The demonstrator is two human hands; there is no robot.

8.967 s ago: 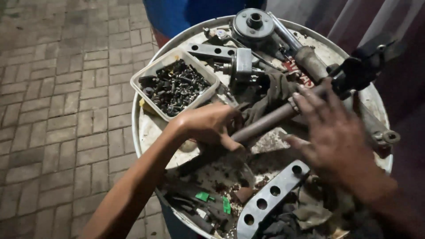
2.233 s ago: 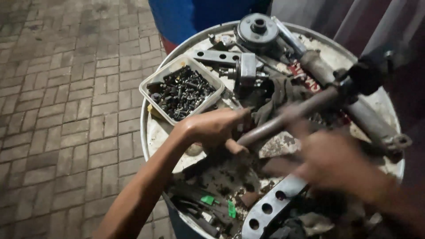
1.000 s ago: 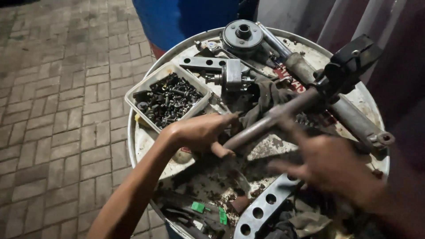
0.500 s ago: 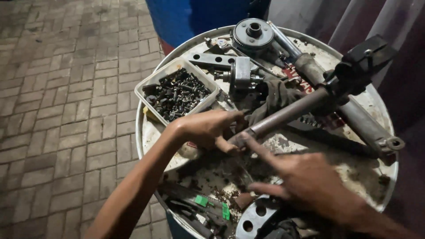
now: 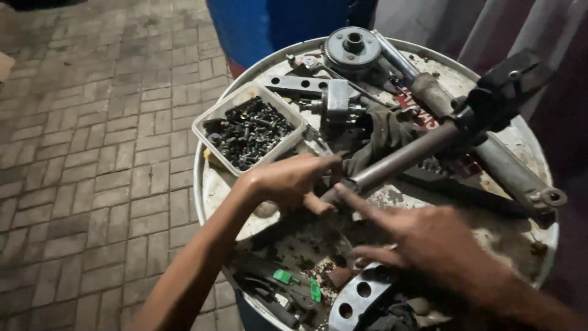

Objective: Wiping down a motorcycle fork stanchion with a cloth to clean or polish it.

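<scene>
On the round drum top (image 5: 211,184), near its middle, left hand (image 5: 294,181) closed around the lower end of a grey metal tube (image 5: 404,156), right hand (image 5: 429,236) open, forefinger touching the tube end, tray of dark screws (image 5: 248,132) by the left edge.

Dim grey brick paving (image 5: 92,153), blue barrel (image 5: 269,24) behind.

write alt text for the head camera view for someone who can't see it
A person's left hand grips the lower end of a long grey metal shaft over a round white drum top littered with greasy parts, while the right hand reaches a finger toward that end. A clear plastic tray of dark screws and a round toothed metal gear lie nearby.
</scene>
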